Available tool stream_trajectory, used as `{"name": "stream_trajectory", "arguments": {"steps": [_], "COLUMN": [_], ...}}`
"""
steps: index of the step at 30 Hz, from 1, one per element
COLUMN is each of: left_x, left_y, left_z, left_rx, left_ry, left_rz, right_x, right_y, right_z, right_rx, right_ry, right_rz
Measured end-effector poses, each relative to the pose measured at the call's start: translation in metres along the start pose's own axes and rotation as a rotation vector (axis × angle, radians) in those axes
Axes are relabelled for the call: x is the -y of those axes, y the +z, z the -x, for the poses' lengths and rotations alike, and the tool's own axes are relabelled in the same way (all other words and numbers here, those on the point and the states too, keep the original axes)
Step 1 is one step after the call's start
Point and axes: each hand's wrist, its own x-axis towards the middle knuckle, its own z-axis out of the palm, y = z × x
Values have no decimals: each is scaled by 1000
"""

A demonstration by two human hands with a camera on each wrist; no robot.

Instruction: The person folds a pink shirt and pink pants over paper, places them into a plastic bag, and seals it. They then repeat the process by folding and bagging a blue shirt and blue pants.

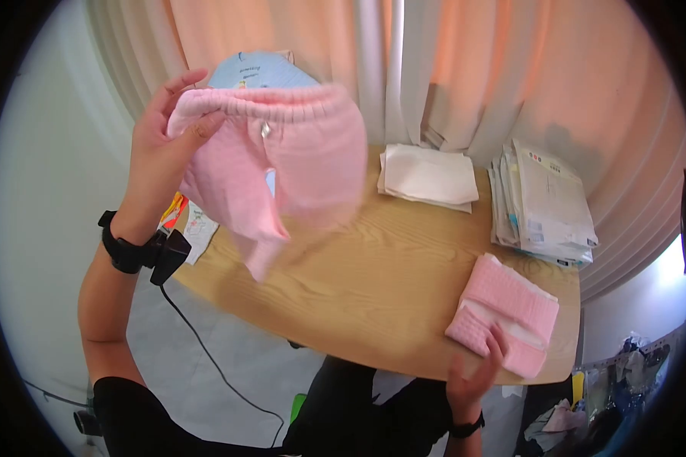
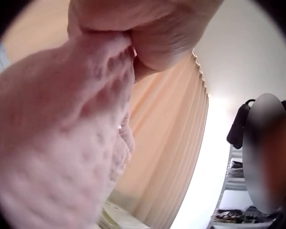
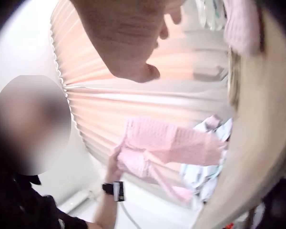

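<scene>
My left hand (image 1: 156, 145) grips a pair of pink pants (image 1: 312, 152) at one side of the gathered elastic waistband, thumb in front. The pants hang in the air over the left half of the table, legs downward, with a small pale tag or bow at the waist. Up close in the left wrist view, their dimpled fabric (image 2: 62, 138) bunches under the hand. My right hand (image 1: 474, 377) is at the table's front edge, its fingers loosely spread and holding nothing. Its fingertips overlap a folded pink garment (image 1: 511, 305) with white showing in the middle.
Behind the pants lies a light blue garment (image 1: 259, 70) with print. A stack of white sheets (image 1: 427, 175) and a pile of plastic-bagged packets (image 1: 549, 202) stand along the back by the curtain (image 1: 465, 68). A black cable (image 1: 206, 358) trails from my left wrist.
</scene>
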Motion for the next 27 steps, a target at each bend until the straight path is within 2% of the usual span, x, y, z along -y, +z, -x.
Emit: {"name": "stream_trajectory", "arguments": {"steps": [1,3,4,6,8,9,10,12,13,14,15,16,17,18,19,20,21,22,23,24,26,27], "left_x": [-6,-15,-18,-25,-34,-38,-42,-47,-48,-49,-49,-45,-40,-33,-27,-19,0,3,15,32,69,86], "left_y": [2,7,12,22,29,31,33,36,39,42,44,45,46,48,59,75,91,104,116,122,134,133], "left_z": [6,15,21,27,34,37,39,44,46,47,47,48,48,50,51,53,56,58,61,65,72,79], "left_rx": [6,87,94,120,89,54,55,-42,-47,-124,-200,-200,-100,1,57,112,200,213,302,304,393,399], "left_ry": [-11,-324,-334,-466,-520,-569,-574,-641,-651,-672,-690,-697,-700,-703,-691,-678,-663,-769,-829,-834,-1002,-1004], "left_rz": [1,325,326,367,459,546,546,690,687,765,843,845,987,1129,1171,1211,1226,1199,1261,1265,1104,1110], "right_x": [16,36,44,55,62,63,57,54,55,58,57,58,63,70,75,78,81,83,91,88,76,68], "right_y": [2,13,21,36,47,58,70,85,88,95,108,120,131,141,150,158,167,171,160,159,156,143], "right_z": [-15,-37,-41,-48,-49,-39,-30,-21,-19,-10,6,21,30,40,51,64,76,84,73,81,106,110], "right_rx": [122,260,304,342,621,703,704,825,852,857,848,821,816,934,1053,1047,1081,1106,1146,1138,1354,1413], "right_ry": [46,23,19,15,233,440,445,713,801,809,969,1131,1140,1215,1291,1307,1338,1358,1342,1348,1324,1191], "right_rz": [-117,-302,-385,-465,-791,-969,-969,-1242,-1310,-1310,-1518,-1723,-1718,-1766,-1812,-1810,-2021,-2238,-2179,-2177,-2048,-2092]}}
